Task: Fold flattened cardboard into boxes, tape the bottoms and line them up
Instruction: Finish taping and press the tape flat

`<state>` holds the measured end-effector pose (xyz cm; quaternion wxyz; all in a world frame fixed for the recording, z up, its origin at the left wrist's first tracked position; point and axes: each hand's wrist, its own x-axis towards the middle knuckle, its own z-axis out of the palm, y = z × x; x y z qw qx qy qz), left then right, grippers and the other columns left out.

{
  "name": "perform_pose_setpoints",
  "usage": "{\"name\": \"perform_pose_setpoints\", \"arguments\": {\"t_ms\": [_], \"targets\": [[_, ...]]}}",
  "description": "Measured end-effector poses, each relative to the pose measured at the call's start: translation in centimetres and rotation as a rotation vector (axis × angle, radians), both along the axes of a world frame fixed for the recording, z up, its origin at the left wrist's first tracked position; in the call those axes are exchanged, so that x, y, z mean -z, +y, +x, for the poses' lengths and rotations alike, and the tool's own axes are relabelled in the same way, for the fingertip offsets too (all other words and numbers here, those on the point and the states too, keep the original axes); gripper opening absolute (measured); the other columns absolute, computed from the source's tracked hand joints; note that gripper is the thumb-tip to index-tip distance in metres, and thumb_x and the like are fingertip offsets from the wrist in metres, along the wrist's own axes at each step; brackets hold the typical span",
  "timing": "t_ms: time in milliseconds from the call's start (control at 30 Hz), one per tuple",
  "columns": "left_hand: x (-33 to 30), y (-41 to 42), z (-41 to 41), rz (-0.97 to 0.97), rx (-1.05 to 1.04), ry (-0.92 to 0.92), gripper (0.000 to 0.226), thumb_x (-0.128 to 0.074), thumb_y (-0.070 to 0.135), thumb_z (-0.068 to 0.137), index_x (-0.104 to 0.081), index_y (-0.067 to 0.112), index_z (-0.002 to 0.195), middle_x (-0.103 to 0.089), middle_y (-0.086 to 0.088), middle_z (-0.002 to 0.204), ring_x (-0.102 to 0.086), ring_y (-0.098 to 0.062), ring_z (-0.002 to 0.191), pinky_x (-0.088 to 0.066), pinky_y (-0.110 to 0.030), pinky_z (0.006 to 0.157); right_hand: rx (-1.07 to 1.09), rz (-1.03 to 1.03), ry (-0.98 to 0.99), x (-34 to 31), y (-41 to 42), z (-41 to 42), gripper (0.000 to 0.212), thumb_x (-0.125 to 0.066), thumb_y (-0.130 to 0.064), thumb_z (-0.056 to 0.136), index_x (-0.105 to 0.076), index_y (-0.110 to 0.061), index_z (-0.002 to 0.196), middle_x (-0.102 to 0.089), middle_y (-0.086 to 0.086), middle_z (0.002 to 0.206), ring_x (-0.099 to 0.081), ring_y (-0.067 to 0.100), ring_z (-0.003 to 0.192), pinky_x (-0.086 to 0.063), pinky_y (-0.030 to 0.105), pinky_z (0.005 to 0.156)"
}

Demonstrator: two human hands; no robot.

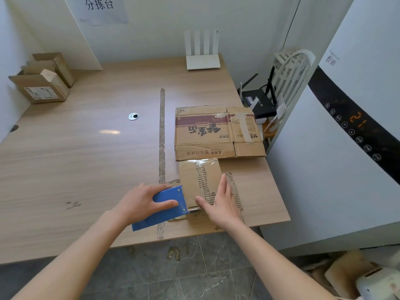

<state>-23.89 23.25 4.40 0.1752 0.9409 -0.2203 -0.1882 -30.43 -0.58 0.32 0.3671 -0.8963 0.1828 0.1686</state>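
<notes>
White router (203,61) — black router (259,100) beside table.

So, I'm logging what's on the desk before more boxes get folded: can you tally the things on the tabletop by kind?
Open cardboard boxes, far left corner: 2
Cardboard pieces lying flat near the right edge: 2
Blue tape dispenser, gripped by the left hand: 1
White router at the back: 1
Total: 6
</notes>
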Motion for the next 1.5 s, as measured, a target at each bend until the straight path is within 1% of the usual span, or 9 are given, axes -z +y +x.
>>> {"name": "perform_pose_setpoints", "arguments": {"t_ms": [167,300,500,667,833,1033,1133,1300,1500], "targets": [[-1.3,4.6,-0.1,0.06,-0.116,0.019,0.044,-0.049,0.086,0.077,-0.053,0.062,0.114,-0.067,0.025,0.089,-0.063,0.0,0.076,-0.053,-0.025,0.067,-0.015,0.01,0.026,0.0,-0.1,0.3,0.119,-0.056,-0.075,0.088,0.029,-0.027,0.157,0.015,-0.002,0.172,-0.008,0.028,0.158,-0.028,0.058,0.12],[0.4,2.7,-0.1,0.266,-0.052,-0.108,0.056,-0.043,0.084,0.082,-0.059,0.049,0.123,-0.069,0.017,0.095,-0.061,-0.007,0.077,-0.049,-0.026,0.064,-0.012,0.006,0.027,-0.2,0.3,0.3,0.12,-0.056,-0.075,0.088,0.029,-0.028,0.157,0.014,-0.002,0.172,-0.009,0.03,0.158,-0.028,0.058,0.119],[3.7,-2.4,0.5,0.517,-0.049,-0.266,0.057,-0.045,0.076,0.087,-0.065,0.025,0.1,-0.063,0.007,0.08,-0.06,-0.016,0.067,-0.046,-0.029,0.058,0.0,0.002,0.045,-0.2,0.1,0.4,0.122,-0.057,-0.076,0.087,0.03,-0.028,0.157,0.013,0.0,0.172,-0.008,0.029,0.158,-0.028,0.057,0.12],[6.1,-0.9,-1.5,0.384,-0.34,-0.435,0.056,-0.036,0.072,0.094,-0.052,0.03,0.127,-0.068,0.004,0.078,-0.065,-0.021,0.062,-0.037,-0.027,0.048,-0.01,0.0,0.034,-0.1,-0.1,0.2,0.125,-0.056,-0.08,0.084,0.031,-0.027,0.156,0.017,-0.001,0.172,-0.006,0.028,0.159,-0.025,0.055,0.121],[10.4,3.2,-2.1,0.351,-0.361,-0.474,0.068,-0.082,0.027,0.079,-0.055,0.01,0.139,-0.049,-0.014,0.067,-0.047,-0.029,0.049,-0.028,-0.031,0.047,-0.01,-0.102,0.05,-0.5,0.6,0.4,0.155,-0.061,-0.096,0.059,0.031,-0.018,0.156,0.02,0.003,0.171,-0.007,0.027,0.159,-0.025,0.053,0.121],[12.4,3.3,-3.2,0.354,-0.471,-0.327,0.075,-0.067,0.031,0.091,-0.034,0.009,0.154,-0.055,-0.022,0.099,-0.055,-0.039,0.087,-0.047,-0.045,0.071,-0.001,-0.131,0.034,-0.4,1.0,0.2,0.156,-0.063,-0.095,0.058,0.029,-0.017,0.157,0.008,0.003,0.172,-0.019,0.029,0.155,-0.036,0.051,0.116],[10.2,-0.1,-3.8,0.056,-0.544,-0.385,0.054,-0.053,0.033,0.097,-0.045,0.008,0.145,-0.047,-0.021,0.138,-0.047,-0.038,0.124,-0.043,-0.051,0.101,-0.005,-0.1,0.049,-0.4,0.9,0.2,0.153,-0.061,-0.094,0.062,0.03,-0.017,0.157,0.011,0.004,0.172,-0.016,0.03,0.156,-0.032,0.052,0.118],[5.5,-9.3,-4.8,-0.796,-0.611,0.193,0.071,-0.029,0.063,0.101,-0.009,0.03,0.161,-0.012,0.019,0.163,-0.009,0.005,0.147,-0.01,-0.029,0.121,0.056,0.091,0.021,-0.2,0.2,0.7,0.095,-0.027,-0.074,0.098,0.027,-0.024,0.158,0.016,0.003,0.172,0.0,0.026,0.159,-0.013,0.051,0.125],[6.0,-11.0,-4.6,-0.975,-0.816,0.488,0.066,-0.023,0.06,0.101,-0.003,0.038,0.16,-0.013,0.018,0.164,-0.016,-0.008,0.151,-0.013,-0.038,0.123,0.053,0.1,-0.003,0.1,0.0,0.4,0.079,-0.024,-0.056,0.108,0.024,-0.022,0.16,0.013,0.003,0.172,-0.003,0.027,0.159,-0.014,0.047,0.125]]}}
